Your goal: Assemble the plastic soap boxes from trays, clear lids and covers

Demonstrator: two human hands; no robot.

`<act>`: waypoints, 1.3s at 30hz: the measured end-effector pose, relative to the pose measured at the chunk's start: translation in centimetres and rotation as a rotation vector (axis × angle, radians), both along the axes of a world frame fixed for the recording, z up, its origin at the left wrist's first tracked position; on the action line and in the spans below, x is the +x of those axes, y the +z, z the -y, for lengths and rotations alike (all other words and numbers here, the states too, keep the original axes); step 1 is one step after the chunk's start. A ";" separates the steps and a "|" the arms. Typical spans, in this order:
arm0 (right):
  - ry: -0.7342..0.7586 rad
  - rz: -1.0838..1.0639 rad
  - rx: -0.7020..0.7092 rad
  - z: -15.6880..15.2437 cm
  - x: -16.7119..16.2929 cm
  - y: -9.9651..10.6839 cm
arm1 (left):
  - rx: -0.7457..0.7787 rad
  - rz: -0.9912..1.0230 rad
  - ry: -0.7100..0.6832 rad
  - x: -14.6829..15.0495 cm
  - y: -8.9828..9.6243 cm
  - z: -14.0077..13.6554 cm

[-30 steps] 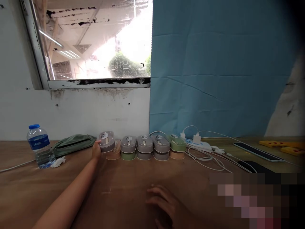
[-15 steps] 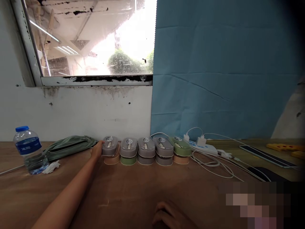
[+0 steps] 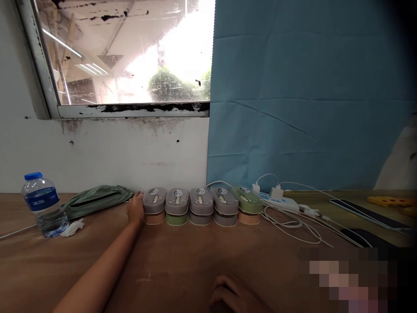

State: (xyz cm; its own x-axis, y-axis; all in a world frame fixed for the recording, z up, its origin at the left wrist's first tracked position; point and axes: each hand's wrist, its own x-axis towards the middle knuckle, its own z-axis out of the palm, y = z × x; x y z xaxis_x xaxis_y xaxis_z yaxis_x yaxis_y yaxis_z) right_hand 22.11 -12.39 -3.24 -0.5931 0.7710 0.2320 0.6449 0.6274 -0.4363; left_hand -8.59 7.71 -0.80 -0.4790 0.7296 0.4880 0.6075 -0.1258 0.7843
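Note:
Five two-high stacks of oval lunch boxes stand in a row by the wall. My left hand (image 3: 134,209) lies flat along the left side of the leftmost stack, touching it, fingers stretched. That stack has a grey lunch box (image 3: 153,201) on top of an orange lunch box (image 3: 154,218). Beside it a grey box (image 3: 177,201) tops a green box (image 3: 176,218). Grey-on-grey stacks (image 3: 200,201) follow, and a green box (image 3: 249,201) over orange ends the row. My right hand (image 3: 233,292) rests near the front, fingers loosely bent and apart, holding nothing visible.
At left are a water bottle (image 3: 45,206), crumpled tissue (image 3: 73,227) and a green fabric pouch (image 3: 97,200). To the right lie a power strip (image 3: 285,202), white cables (image 3: 293,224) and a phone (image 3: 368,214). A blue cloth (image 3: 293,87) covers part of the wall.
The upper grey box of the leftmost stack has slid right and now lines up over the orange one. My left hand has moved right and lower against it. My right hand stays put.

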 end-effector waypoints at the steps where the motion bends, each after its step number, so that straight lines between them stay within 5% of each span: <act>1: 0.008 0.005 -0.011 -0.1 0.0 -0.1 | 0.019 0.004 0.039 0.1 -0.1 0.7; 7: -0.014 0.000 -0.074 1.2 -0.2 1.8 | 0.048 -0.088 0.097 2.9 -0.6 7.2; 15: -0.145 0.086 0.138 2.6 -0.4 3.7 | -0.325 -0.456 -0.426 9.4 -0.5 19.1; 19: -0.230 0.233 0.158 3.1 0.5 4.1 | -0.408 -0.732 -0.535 10.4 0.3 22.8; 29: -0.563 0.348 0.096 2.9 3.3 3.8 | -0.475 -0.840 -0.374 8.9 0.9 22.6; 39: -0.573 0.342 0.083 1.9 4.2 3.2 | -0.484 -0.747 -0.353 6.3 0.7 20.8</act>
State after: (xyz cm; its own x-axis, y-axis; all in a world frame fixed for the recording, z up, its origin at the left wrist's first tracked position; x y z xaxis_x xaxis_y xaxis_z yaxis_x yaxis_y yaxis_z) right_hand 26.34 -14.32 0.00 -0.1461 0.9735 0.1761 0.9793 0.1675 -0.1135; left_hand -2.27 -13.10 -0.13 0.1204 0.9752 0.1856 0.9611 -0.1614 0.2242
